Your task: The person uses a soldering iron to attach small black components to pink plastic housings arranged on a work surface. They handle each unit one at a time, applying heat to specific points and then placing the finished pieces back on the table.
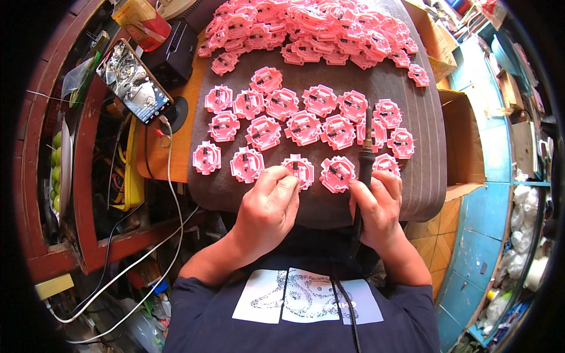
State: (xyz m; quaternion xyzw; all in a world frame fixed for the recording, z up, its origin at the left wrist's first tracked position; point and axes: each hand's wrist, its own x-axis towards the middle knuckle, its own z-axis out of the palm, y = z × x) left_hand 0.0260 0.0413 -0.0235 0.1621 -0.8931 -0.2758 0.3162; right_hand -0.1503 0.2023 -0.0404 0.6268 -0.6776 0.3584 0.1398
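Observation:
My right hand (379, 206) is wrapped round the black handle of a soldering iron (365, 162), whose metal tip points away from me over the pink parts at the right. My left hand (266, 203) is closed in a pinch beside a pink plastic part (302, 172) in the nearest row; anything between its fingertips is too small or hidden to make out. Another pink part (337, 174) lies just left of the iron. Several more such parts (263, 132), with small black pieces inside, are laid out in loose rows on the dark padded surface (235, 197).
A large heap of pink parts (312, 29) covers the far end. At the left stand a phone (134, 81) on a holder with a white cable (172, 194), and a black box (176, 53). An open cardboard box (462, 135) stands to the right, by blue cabinets (485, 206).

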